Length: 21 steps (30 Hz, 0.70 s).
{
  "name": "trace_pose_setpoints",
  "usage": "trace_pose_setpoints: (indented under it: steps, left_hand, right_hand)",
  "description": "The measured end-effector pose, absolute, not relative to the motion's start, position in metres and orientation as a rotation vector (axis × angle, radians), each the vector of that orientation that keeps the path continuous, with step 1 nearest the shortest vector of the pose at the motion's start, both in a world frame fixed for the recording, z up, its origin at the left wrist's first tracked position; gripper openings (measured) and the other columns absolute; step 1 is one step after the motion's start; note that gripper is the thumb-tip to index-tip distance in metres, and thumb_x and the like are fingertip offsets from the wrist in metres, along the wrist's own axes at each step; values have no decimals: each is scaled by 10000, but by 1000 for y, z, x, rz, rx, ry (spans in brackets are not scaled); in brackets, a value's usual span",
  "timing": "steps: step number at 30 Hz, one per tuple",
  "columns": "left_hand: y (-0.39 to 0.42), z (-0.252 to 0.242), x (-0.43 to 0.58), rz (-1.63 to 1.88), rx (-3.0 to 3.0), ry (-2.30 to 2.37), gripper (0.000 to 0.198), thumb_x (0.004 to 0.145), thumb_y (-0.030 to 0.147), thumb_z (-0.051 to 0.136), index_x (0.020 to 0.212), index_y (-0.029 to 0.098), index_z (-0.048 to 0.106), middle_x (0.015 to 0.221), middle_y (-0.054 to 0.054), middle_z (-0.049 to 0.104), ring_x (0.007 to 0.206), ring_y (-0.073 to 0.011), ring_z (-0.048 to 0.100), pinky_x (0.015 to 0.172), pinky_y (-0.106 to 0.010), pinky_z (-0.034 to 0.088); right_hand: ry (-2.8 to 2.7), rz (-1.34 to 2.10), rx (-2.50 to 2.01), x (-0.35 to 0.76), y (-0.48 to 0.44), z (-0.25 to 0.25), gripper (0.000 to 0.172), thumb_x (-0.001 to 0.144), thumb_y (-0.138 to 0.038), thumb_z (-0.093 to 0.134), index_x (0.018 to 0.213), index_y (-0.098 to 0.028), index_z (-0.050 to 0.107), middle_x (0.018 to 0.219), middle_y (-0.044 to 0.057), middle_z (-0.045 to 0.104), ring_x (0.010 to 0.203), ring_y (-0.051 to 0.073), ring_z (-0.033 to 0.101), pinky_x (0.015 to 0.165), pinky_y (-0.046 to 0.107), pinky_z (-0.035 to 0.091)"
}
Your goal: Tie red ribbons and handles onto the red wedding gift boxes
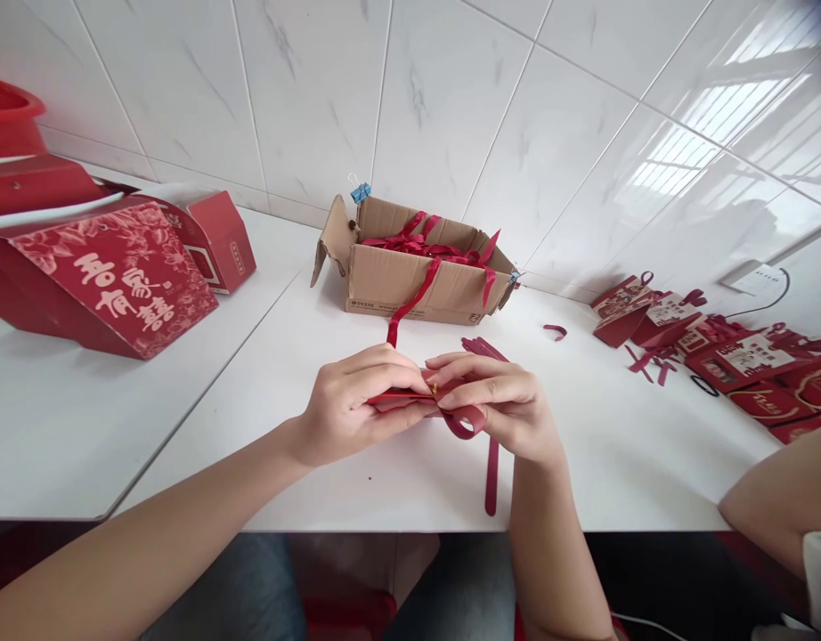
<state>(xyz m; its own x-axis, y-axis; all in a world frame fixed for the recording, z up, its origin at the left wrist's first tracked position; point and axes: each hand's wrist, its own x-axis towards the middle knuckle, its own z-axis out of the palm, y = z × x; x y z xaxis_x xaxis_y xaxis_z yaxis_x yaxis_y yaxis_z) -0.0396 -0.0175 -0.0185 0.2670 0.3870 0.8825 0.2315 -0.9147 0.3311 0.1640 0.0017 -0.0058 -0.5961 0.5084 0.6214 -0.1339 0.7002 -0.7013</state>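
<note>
My left hand is closed on the red folded card top of a gift box, most of which the hands hide. From the other side, my right hand pinches a dark red ribbon strap, bent into a loop against that top. A small gold fastener shows between the fingertips of both hands. Behind my right hand lies a bundle of dark red strips, and another strip lies on the table below it. The fingers cover how the strap and fastener meet.
A cardboard box full of red ribbon stands against the wall, one ribbon trailing towards my hands. Large red gift boxes are at left. Several finished-looking boxes crowd the right, near another person's arm.
</note>
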Motion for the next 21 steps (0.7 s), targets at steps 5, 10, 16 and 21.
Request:
trace_pose_setpoints:
  steps: [5,10,16,21]
  left_hand:
    - [-17,-19,-40,1721,2395,598,139,765,163,733,874,174,648,777,-39,684,707,-147,665,630,-253,585]
    - [-16,-20,-40,1724,2366,587,135,770,159,728,878,173,649,780,-47,686,711,-150,664,624,-254,580]
    - [-17,-18,-39,1713,2359,627,115,789,178,711,888,188,653,774,-40,698,706,-145,660,624,-249,579]
    - [-15,-21,-39,1745,2361,675,100,793,165,701,880,172,653,775,-39,695,692,-130,652,604,-227,567]
  right_hand:
    - [-2049,893,-258,165,2,-5,198,890,-261,593,1038,-290,721,987,57,721,1067,246,640,916,453,544]
    - [-2124,751,-256,166,3,-5,185,865,-246,618,1027,-254,706,958,73,706,952,224,654,858,421,551]
    - [-1991,850,-370,167,-4,-12,260,881,-246,529,1142,-250,521,1011,75,674,945,220,650,781,415,564]
    - [-1915,929,-551,157,-7,-13,384,784,-224,677,1121,-244,494,927,37,672,856,181,673,736,326,581]
